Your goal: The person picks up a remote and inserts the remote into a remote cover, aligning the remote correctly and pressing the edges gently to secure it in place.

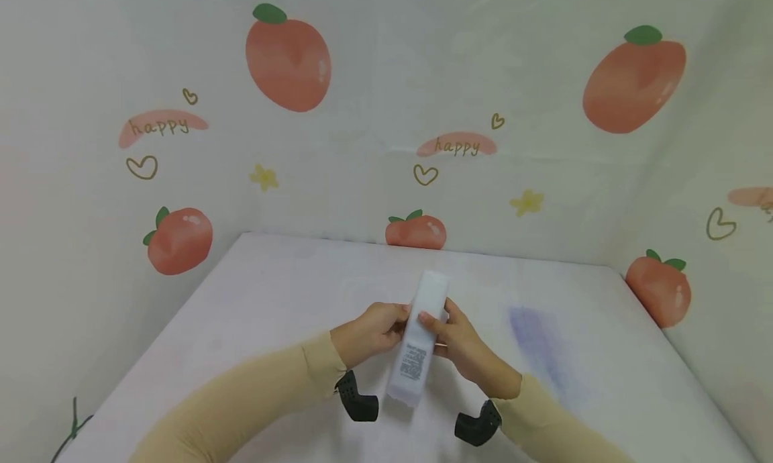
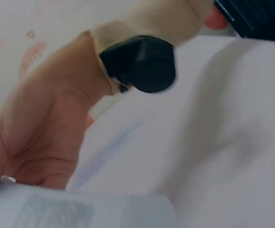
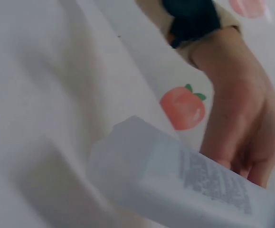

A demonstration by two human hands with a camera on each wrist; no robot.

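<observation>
A long, narrow white box (image 1: 418, 335) with a block of dark print near its lower end is held tilted above the white tabletop, between both hands. My left hand (image 1: 373, 326) grips its left side, fingers partly hidden behind it. My right hand (image 1: 471, 347) holds the right edge, with the thumb lying across the front face. In the left wrist view, the right hand (image 2: 47, 123) is behind the white box (image 2: 118, 209). The right wrist view shows the left hand (image 3: 244, 114) beyond the box (image 3: 170, 175) and its printed face.
The white table (image 1: 290, 282) carries a blurred blue-purple smear (image 1: 537, 345) on the right. Behind it hangs a white backdrop (image 1: 374, 80) printed with peaches, hearts and "happy". Black wrist cameras (image 1: 357, 399) sit on both wrists. A dark green line (image 1: 74, 423) shows at lower left.
</observation>
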